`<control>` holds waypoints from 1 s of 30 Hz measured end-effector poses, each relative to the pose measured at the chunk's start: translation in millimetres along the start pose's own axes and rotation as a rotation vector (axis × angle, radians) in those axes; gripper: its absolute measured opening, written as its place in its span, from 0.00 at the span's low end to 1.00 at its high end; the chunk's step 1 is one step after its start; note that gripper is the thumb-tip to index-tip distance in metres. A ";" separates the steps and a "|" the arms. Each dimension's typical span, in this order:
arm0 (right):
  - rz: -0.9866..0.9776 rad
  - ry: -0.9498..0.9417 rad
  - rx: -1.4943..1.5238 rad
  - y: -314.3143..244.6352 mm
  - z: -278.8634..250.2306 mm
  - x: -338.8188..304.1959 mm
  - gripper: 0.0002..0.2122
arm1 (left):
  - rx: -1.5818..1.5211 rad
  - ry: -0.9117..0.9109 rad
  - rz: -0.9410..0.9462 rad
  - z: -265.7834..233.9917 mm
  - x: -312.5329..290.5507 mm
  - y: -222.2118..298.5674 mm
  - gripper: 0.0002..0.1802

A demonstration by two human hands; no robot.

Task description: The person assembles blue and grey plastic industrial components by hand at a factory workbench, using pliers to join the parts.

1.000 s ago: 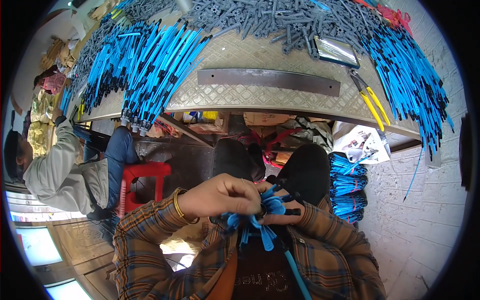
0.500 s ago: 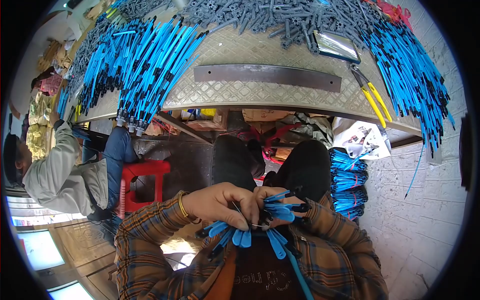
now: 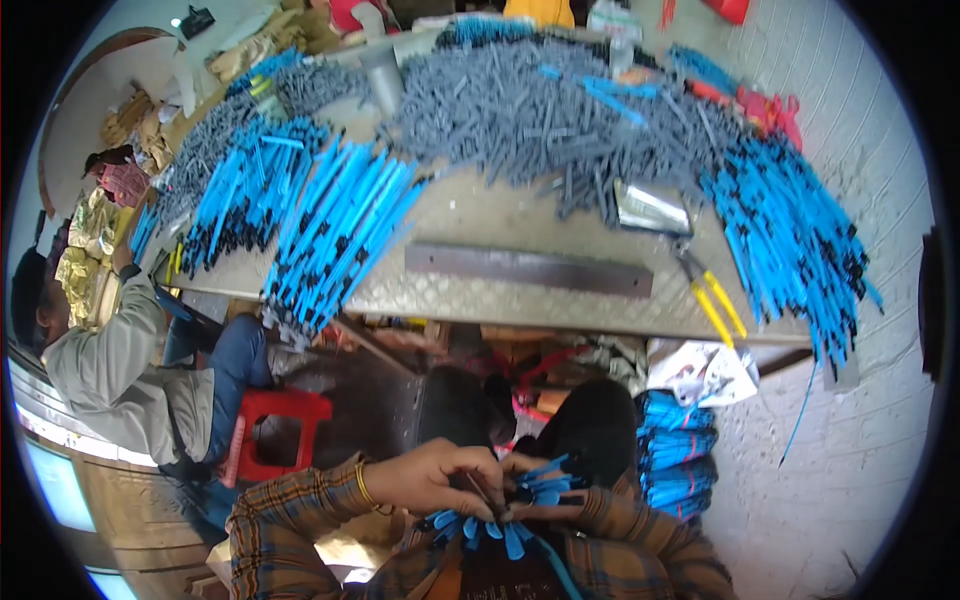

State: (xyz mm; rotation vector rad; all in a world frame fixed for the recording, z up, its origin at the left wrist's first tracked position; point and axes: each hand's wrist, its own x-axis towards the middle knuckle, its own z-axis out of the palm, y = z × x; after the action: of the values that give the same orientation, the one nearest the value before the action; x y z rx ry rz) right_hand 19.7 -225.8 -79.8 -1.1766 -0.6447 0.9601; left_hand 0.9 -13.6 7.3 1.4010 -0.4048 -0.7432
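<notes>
My left hand (image 3: 430, 481), with a yellow bracelet at its wrist, is closed low in front of my lap. Its thumb and fingers pinch what looks like a thin wire, blurred at the fingertips. Right beside it, my right hand (image 3: 532, 510) is closed round a bundle of blue strips with black parts (image 3: 545, 486). More blue ends (image 3: 512, 542) fan out below both hands. Where the strips join is hidden behind my fingers.
Ahead, the table (image 3: 470, 215) bears a grey plastic parts heap (image 3: 500, 110), blue rod piles (image 3: 345, 225) (image 3: 785, 235), a metal bar (image 3: 530, 270) and yellow-handled pliers (image 3: 715, 305). At left, a person (image 3: 110, 345) sits near a red stool (image 3: 275, 420). Tied blue bundles (image 3: 675, 450) stand at right.
The view has tilted up, so the table's far side shows and my hands sit lower in the picture. Both hands stay together at the blue strips; the thin wire is less distinct.
</notes>
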 end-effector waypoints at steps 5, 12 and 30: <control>-0.114 -0.094 -0.009 0.5 -3.8 3.6 0.11 | 0.020 -0.094 0.022 -9.4 7.4 -0.5 0.10; -0.197 -0.122 0.005 5.4 -12.7 5.8 0.10 | 0.040 -0.239 -0.045 -20.5 22.9 1.2 0.11; -0.236 -0.126 0.112 30.5 -35.4 5.6 0.21 | 1.557 1.259 -0.111 -258.0 226.9 57.6 0.08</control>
State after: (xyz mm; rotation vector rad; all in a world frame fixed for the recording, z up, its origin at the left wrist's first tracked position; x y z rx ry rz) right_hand 43.5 -234.7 -119.4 -0.9231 -0.8015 0.8623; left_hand 346.8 21.8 -14.3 2.9662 0.2352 0.7315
